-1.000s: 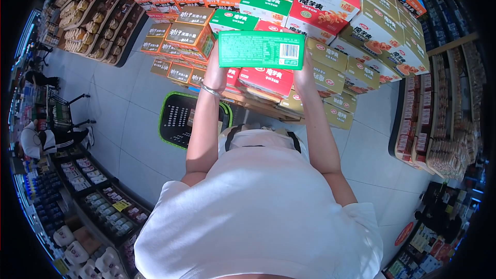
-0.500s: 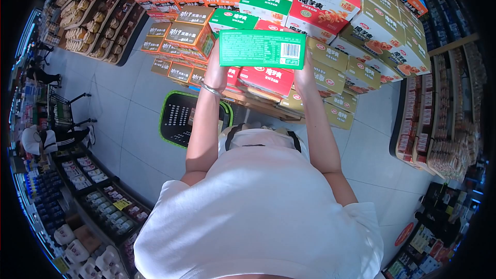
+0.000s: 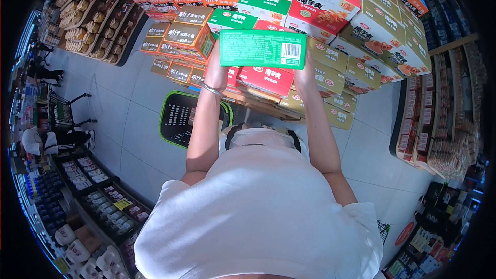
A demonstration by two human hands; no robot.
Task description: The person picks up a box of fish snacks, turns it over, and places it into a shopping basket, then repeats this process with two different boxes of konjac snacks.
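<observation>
A green snack box [image 3: 248,49] is held up in front of me, its side with small print and a barcode facing my view. My left hand [image 3: 215,72] grips its left end, and a bracelet circles that wrist. At the opposite end, my right hand [image 3: 305,74] grips the box; most fingers of both hands are hidden behind it. Just beyond are stacked red boxes [image 3: 266,81], green boxes [image 3: 264,5] and olive boxes [image 3: 338,77] of snacks. Orange-and-brown boxes [image 3: 187,35] stand to the left of the held box.
A black shopping basket with a green rim [image 3: 164,124] is at my left, below the display. Shelves of goods [image 3: 93,26] curve along the left, more shelves [image 3: 434,113] along the right. A shopping cart [image 3: 64,109] and a person [image 3: 44,141] are farther left on the tiled floor.
The green box and both hands have stayed almost still. Part of a green-edged cart or basket now shows at the lower right, beside my shirt.
</observation>
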